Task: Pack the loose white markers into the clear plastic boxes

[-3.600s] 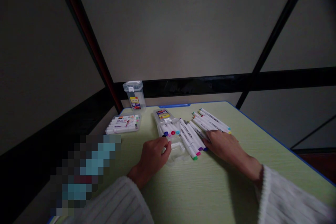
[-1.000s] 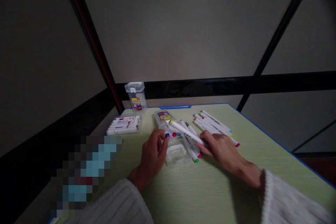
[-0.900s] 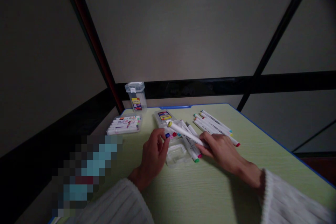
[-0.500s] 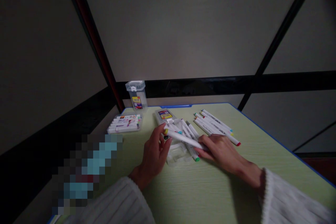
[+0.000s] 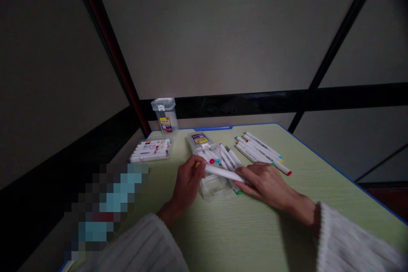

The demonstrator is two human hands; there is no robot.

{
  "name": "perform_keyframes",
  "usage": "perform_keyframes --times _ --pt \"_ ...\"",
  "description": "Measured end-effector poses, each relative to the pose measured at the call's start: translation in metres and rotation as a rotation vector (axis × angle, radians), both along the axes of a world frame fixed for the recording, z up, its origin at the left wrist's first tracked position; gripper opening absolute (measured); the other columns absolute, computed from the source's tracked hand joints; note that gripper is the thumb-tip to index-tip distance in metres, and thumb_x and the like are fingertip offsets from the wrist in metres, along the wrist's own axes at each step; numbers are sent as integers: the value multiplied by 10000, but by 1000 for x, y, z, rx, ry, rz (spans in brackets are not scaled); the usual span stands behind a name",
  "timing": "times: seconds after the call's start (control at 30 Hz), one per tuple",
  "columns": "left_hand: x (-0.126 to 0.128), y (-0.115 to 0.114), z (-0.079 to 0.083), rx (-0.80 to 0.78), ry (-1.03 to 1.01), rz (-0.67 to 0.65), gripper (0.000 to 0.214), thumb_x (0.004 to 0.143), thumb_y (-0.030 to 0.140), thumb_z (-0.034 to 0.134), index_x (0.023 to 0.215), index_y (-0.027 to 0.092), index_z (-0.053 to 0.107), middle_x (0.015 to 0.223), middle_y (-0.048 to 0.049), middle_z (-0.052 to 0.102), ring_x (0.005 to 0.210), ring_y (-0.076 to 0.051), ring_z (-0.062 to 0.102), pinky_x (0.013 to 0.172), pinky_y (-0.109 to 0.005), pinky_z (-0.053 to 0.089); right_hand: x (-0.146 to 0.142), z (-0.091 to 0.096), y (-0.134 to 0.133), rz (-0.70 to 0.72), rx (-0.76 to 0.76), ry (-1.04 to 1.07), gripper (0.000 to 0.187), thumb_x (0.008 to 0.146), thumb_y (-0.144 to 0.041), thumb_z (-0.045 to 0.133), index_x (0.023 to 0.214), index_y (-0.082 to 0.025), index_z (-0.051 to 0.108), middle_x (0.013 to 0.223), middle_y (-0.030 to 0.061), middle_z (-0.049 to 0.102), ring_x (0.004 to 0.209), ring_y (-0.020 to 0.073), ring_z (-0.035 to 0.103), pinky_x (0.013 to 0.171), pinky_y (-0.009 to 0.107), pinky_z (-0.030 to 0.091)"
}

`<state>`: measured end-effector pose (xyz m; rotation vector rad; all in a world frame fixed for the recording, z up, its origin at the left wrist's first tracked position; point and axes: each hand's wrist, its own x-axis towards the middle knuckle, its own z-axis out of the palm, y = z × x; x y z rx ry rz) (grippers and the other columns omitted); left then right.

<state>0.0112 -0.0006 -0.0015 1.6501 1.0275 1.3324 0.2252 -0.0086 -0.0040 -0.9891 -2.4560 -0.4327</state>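
Left hand and right hand hold opposite ends of one white marker above the open lid of a clear case. Loose markers lie on the counter; a lidded box stands upright, far left.

Nothing legible with confidence from this view; print is too small or soft.

- Upright clear box: front label, yellow above, dark blue-purple below, red mark at upper right. Tiny lines of print on the yellow, unreadable.
- Lying clear box: label in similar colours, yellow part toward the viewer, looks upside down. Wording unreadable.
- Flat marker pack: row of large Chinese-looking characters, can't make out which. Small orange-and-dark block at upper left, cartoon figure to the right.
- Loose white markers: dark lettering along several barrels, brand unreadable.
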Motion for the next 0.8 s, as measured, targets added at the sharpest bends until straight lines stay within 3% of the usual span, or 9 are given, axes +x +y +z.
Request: perform_keyframes --times 0.27,0.43,0.6,0.8 --pt "5 0 3 -149 -57 -109 352 777 489 464 706 148 518 446 75 413 364 -45 296 368 -165 217 -1 1 0 14 -30 7 345 906 -319 322 799 -147 601 616 42 560 568 155 479 570 272 302" --pt "6 -2 -1 -131 74 -176 313 798 403 445 641 143 522 419 70 410 358 -48 317 382 -172 240 -2 1 -1 49 -84 13 413 924 -387 281 818 -146 599 615 37 588 555 154 510 570 276 311" --pt "6 -5 0 -95 184 -146 366 808 380 423 540 143 500 398 62 390 368 -50 331 400 -178 259 -3 0 -2 94 -104 27 447 927 -412 269 806 -142 605 593 32 604 541 149 543 558 266 325" --pt "7 -4 -2 -154 131 -125 411 781 473 417 560 143 520 387 75 329 352 -56 301 364 -185 225 -4 -2 0 131 -65 35 453 929 -398 275 738 -139 594 540 26 583 489 132 525 519 251 317"
